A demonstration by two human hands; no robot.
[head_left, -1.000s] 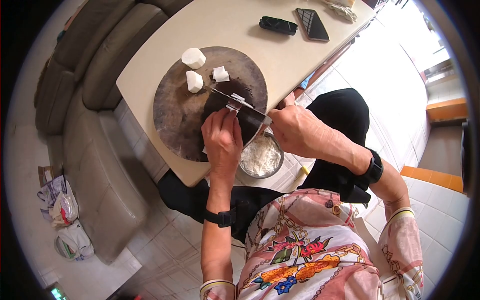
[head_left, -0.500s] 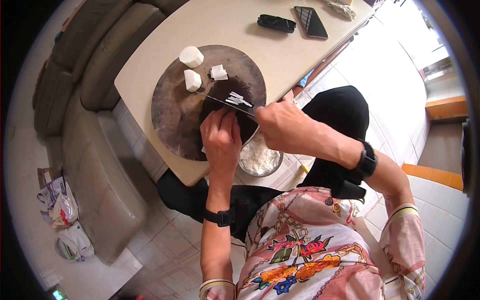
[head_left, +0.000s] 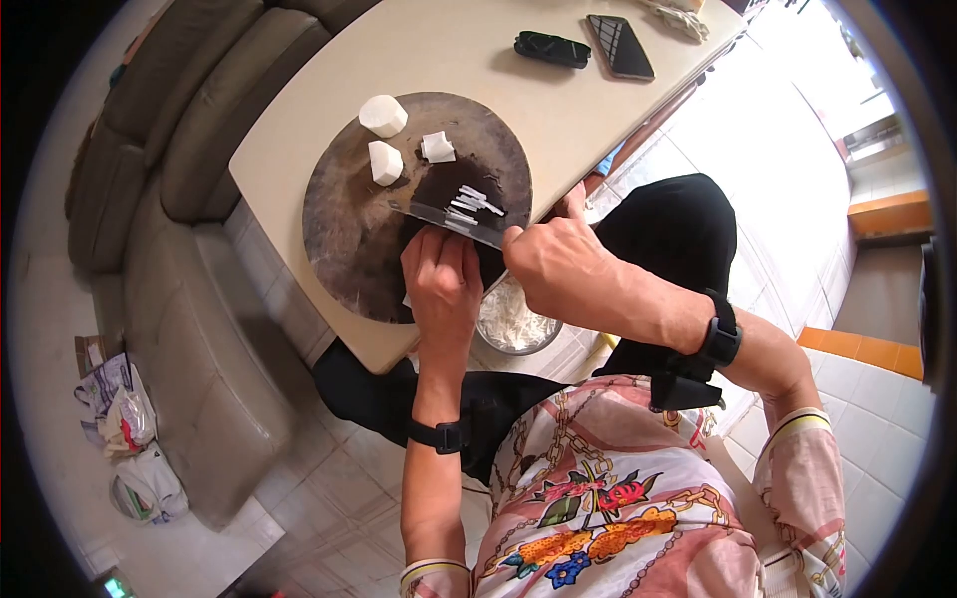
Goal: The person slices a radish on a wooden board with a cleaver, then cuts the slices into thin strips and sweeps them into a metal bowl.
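A knife (head_left: 439, 215) lies across a round wooden chopping board (head_left: 339, 239), its blade tilted, with my right hand (head_left: 553, 261) closed round the handle end. My left hand (head_left: 439, 269) is bent over the board just below the blade, fingertips pressed on white radish slices that are mostly hidden. Thin white strips (head_left: 478, 202) lie just beyond the blade. Farther up sit a small stack of thin white slices (head_left: 439, 148) and two thick chunks of white radish, a cut one (head_left: 386, 163) and a rounder one (head_left: 384, 117).
A bowl of white shreds (head_left: 518, 317) stands below the edge of the cream table (head_left: 459, 50). Towards the table's far side lie a black case (head_left: 551, 49) and a phone (head_left: 620, 46). A grey sofa (head_left: 189, 339) runs along the left, with bags (head_left: 130, 419) beside it.
The blade has shifted slightly towards my left hand and tilted, showing more of its flat side. More white strips show beside it. My right wrist has dropped slightly.
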